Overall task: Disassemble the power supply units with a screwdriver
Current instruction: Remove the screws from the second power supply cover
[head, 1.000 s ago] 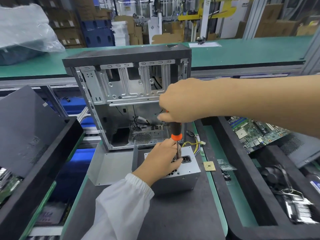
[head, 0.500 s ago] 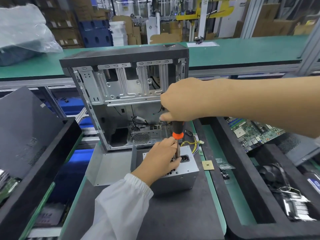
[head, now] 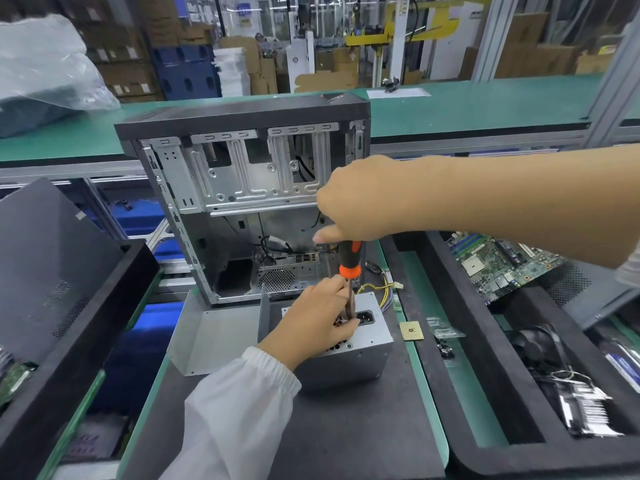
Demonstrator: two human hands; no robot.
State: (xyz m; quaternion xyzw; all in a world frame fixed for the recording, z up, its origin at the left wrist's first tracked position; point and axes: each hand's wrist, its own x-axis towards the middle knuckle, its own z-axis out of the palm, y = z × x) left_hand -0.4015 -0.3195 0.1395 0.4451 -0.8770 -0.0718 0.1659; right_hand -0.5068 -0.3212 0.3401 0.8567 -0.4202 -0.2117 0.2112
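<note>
Power supply unit lying on dark mat on worktop, in front of open computer case. Screwdriver held upright over unit; handle gripped from above by right hand, shaft pinched by left hand. Grip and pose unchanged from earlier frames; little movement seen.

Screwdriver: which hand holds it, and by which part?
The right hand grips the screwdriver by its handle top; the left hand pinches its shaft.
</note>
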